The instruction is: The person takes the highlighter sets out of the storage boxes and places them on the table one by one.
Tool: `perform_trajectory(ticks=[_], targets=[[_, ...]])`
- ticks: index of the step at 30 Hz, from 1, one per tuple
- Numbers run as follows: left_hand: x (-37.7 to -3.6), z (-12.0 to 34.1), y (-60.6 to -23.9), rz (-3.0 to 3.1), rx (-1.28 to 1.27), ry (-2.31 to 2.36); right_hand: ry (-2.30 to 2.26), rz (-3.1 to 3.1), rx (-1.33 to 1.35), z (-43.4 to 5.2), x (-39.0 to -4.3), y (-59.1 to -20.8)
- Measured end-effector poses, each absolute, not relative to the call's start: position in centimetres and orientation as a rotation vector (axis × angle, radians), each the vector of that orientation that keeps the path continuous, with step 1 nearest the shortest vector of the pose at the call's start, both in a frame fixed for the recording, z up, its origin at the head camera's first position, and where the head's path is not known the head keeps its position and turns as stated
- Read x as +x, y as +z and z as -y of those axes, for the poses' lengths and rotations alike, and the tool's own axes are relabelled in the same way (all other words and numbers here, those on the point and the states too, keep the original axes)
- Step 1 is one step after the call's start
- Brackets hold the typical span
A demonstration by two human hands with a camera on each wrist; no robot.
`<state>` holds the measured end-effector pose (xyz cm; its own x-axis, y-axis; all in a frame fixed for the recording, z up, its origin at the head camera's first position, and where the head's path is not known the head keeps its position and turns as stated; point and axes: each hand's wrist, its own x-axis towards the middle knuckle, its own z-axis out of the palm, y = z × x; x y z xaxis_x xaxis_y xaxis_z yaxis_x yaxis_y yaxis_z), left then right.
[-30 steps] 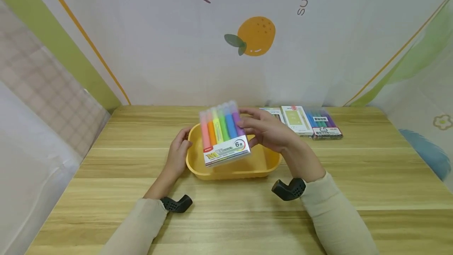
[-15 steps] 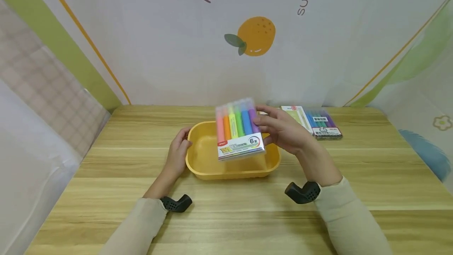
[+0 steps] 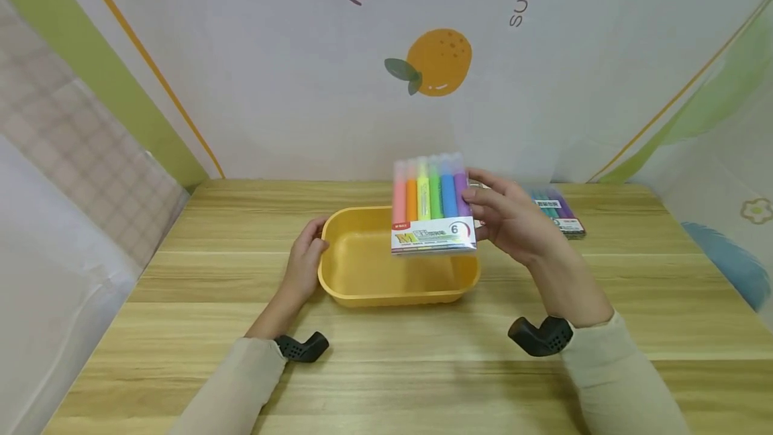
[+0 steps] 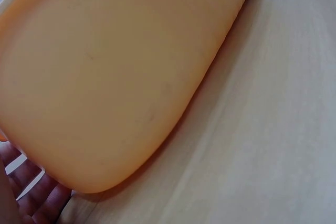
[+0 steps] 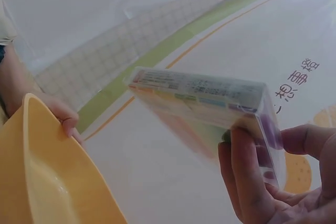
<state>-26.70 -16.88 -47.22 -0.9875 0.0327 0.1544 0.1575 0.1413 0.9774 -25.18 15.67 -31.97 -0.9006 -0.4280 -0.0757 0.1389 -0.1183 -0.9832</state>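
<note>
My right hand (image 3: 513, 217) pinches a clear pack of highlighters (image 3: 433, 205) by its right side, holding it upright above the back right part of a yellow plastic bin (image 3: 362, 301). Pink, orange, yellow, green, blue and purple pens show through the pack. In the right wrist view, thumb and fingers grip the edge of the pack (image 5: 205, 100). The bin stands on the table, and nothing shows inside it. My left hand (image 3: 304, 262) holds the bin's left end, thumb over the rim. The left wrist view shows the bin's outer wall (image 4: 115, 77) with the fingers (image 4: 39, 195) against it.
Behind my right hand lies a clear pack of blue, green and purple pens (image 3: 558, 213), partly covered. Other boxes beside it are mostly hidden by the hand. A printed cloth (image 3: 302, 86) hangs along the back edge of the wooden table (image 3: 386, 374).
My right hand has carried the highlighter pack rightward and slightly up, from over the bin's middle to its back right, straightening its tilt. My left hand and the bin stay put.
</note>
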Motion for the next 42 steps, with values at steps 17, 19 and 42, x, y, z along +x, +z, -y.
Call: perform_trajectory(ticks=[17,19,42], targets=[[-26.6,16.9,-47.0,2.309,-0.213,-1.971,-2.351,-1.614,-0.499,-20.7,-25.1,-31.3],[-26.7,16.9,-47.0,2.311,-0.203,-1.966,-2.379,-1.590,-0.527,-21.3,-25.2,-31.2],[-26.7,16.9,-47.3,2.323,-0.199,-1.965,-2.605,-1.579,-0.309,-25.9,-25.8,-30.8]])
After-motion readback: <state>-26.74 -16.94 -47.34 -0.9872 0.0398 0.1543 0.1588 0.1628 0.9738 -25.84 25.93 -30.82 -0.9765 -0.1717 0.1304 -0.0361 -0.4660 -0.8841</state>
